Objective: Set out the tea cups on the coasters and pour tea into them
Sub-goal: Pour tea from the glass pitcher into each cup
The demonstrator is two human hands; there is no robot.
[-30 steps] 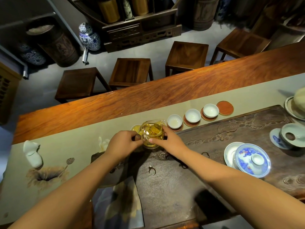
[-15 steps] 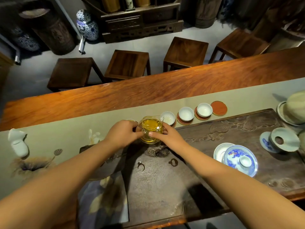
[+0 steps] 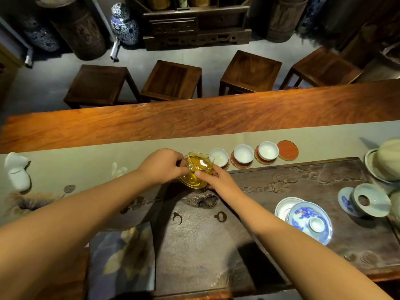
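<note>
At frame centre the left hand (image 3: 161, 166) pinches the handle of the glass pitcher (image 3: 198, 171) and the right hand (image 3: 217, 180) presses its side — steadying, likely, for the cups (image 3: 243, 153) just right.

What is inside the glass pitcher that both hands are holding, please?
The glass pitcher holds clear golden tea, filling much of it. The left hand and right hand cover parts of its sides, so its base and anything directly under it cannot be seen.
</note>
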